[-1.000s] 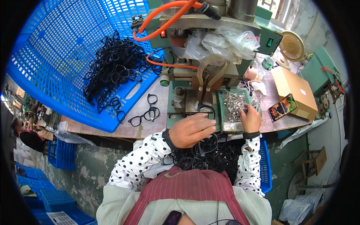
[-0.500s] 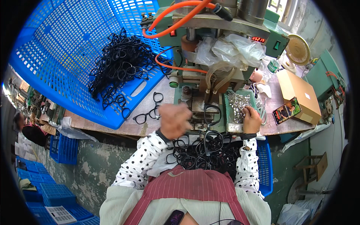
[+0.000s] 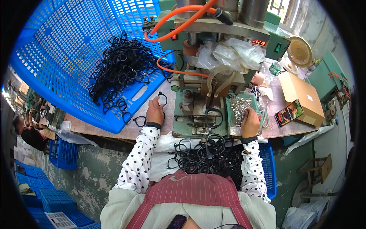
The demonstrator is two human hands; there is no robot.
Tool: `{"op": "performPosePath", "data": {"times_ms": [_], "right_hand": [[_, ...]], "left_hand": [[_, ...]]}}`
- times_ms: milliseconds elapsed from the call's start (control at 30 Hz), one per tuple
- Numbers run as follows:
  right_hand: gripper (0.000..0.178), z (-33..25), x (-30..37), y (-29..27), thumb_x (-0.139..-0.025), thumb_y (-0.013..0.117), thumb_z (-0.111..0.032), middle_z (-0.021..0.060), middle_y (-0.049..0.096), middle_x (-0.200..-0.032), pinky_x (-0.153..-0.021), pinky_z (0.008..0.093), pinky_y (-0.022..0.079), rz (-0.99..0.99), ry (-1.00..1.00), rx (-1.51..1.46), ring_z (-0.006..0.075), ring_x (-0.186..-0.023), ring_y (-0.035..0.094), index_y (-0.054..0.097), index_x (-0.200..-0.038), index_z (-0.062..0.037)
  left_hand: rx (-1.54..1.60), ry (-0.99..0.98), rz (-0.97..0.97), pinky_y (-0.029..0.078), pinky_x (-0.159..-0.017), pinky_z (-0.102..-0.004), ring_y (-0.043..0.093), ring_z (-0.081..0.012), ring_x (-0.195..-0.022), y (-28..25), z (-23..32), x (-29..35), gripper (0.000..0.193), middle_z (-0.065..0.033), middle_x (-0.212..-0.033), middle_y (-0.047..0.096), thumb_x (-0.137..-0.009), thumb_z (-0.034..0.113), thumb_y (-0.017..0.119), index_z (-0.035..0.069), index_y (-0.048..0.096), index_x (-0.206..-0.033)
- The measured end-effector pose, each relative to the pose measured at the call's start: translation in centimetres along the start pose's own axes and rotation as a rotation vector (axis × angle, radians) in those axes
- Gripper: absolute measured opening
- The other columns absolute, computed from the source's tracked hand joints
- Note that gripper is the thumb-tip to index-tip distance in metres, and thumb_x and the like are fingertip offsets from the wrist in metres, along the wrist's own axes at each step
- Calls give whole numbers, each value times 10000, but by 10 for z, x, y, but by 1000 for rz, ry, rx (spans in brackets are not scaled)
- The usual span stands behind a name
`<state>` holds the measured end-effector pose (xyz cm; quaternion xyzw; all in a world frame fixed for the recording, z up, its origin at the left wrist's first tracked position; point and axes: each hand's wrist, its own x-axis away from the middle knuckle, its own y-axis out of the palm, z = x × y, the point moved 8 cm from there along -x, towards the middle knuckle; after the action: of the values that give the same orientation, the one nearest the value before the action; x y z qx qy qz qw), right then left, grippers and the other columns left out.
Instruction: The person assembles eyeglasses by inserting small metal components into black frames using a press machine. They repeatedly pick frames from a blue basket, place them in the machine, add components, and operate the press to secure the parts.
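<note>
On the table beside the blue basket, my left hand (image 3: 155,111) curls over a black eyeglass frame (image 3: 162,99); its fingers hide the middle. Another black rim (image 3: 140,121) shows at the wrist side of that hand. My right hand (image 3: 250,123) is at the green tray (image 3: 233,131) of small shiny metal parts (image 3: 239,104), fingertips pinched together; what they hold is too small to make out. Between my hands stands a green press (image 3: 183,124), with one black eyeglass frame (image 3: 213,117) at its front. Several more frames (image 3: 206,158) are heaped below it, at my lap.
A large blue basket (image 3: 85,97) with a tangled pile of black frames (image 3: 122,63) tilts at the left. Orange hoses (image 3: 179,26) cross the press. Right of the tray are a cardboard box (image 3: 301,95) and a phone (image 3: 289,113) leaning on it.
My left hand has moved left from beside the press onto the frames lying on the table. My right hand stays at the tray of metal parts, slightly shifted.
</note>
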<state>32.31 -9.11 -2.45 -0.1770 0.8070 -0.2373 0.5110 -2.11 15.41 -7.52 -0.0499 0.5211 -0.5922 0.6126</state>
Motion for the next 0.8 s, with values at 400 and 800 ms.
{"op": "performPosePath", "data": {"times_ms": [400,800], "right_hand": [[162,-53,-40,-3,-791,660,-19,70,695,-814,-639,251,469,-152,469,-799,106,-694,601,731,-936,-37],[457,-131,-52,1,-730,749,-11,95,671,-832,-591,218,443,-303,531,-933,78,-684,581,504,-1116,6]], "left_hand": [[427,-189,102,456,-577,-320,587,-196,-639,-70,48,-24,205,-125,-875,631,-992,164,505,7,537,-1121],[453,708,161,466,-754,-417,626,-283,-821,-130,203,4,184,-92,-971,639,-908,118,606,53,576,-1078]]}}
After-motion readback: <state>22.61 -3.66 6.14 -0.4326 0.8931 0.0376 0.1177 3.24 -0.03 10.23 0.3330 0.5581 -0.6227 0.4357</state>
